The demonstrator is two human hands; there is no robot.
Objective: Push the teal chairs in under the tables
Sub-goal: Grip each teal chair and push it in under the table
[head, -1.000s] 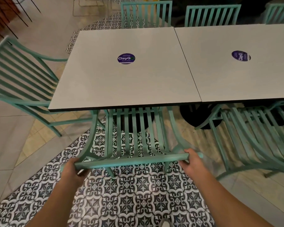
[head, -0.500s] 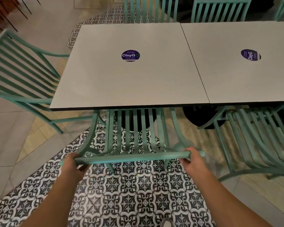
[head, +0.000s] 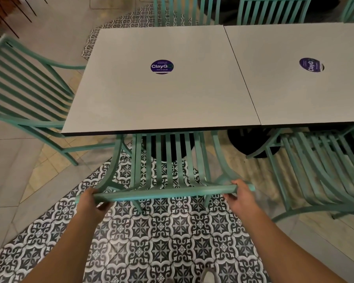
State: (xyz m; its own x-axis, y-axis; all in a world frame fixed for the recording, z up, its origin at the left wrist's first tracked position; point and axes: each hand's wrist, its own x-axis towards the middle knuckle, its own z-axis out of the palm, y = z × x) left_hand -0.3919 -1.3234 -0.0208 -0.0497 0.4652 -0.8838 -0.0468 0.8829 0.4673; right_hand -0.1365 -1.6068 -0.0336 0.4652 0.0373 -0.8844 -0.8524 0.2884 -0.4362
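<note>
A teal slatted chair (head: 164,193) stands in front of me with its seat partly under the near edge of the left white table (head: 131,103). My left hand (head: 92,203) grips the left end of its top rail. My right hand (head: 240,198) grips the right end of the same rail. A second white table (head: 307,94) adjoins on the right. Another teal chair (head: 319,170) sits partly under that table's near edge. At the left table's end, a third teal chair (head: 23,94) stands angled with most of it outside the tabletop.
Several teal chair backs (head: 186,11) line the far side of both tables. Black round table bases (head: 251,144) show under the tabletops. The floor under me is patterned black-and-white tile (head: 161,237), plain grey tile to the left. My shoe tip (head: 207,277) shows at the bottom.
The chair has slid slightly forward under the left table with both hands still on its rail, and my view has shifted a little left and closer.
</note>
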